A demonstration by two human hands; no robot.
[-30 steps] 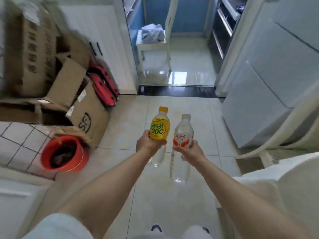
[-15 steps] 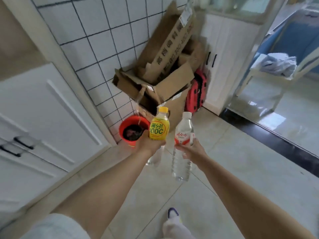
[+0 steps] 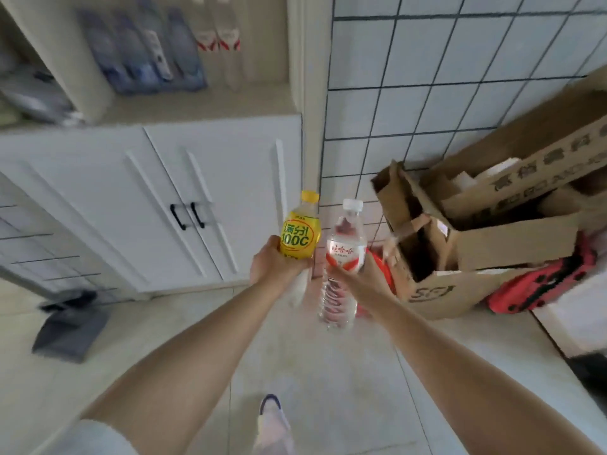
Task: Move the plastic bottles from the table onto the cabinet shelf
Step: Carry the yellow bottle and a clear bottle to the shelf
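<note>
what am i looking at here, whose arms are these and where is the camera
There is no robot here. The camera sits on a person's head and looks forward and down, so the two bare arms are that person's own.

The left hand grips a yellow-labelled bottle with a yellow cap. The right hand grips a clear water bottle with a red and white label. Both bottles are upright, side by side.

Ahead stands a white cabinet with closed doors. Its open shelf already holds several bottles, blurred here. To the right, cardboard boxes lean against a tiled wall.
</note>
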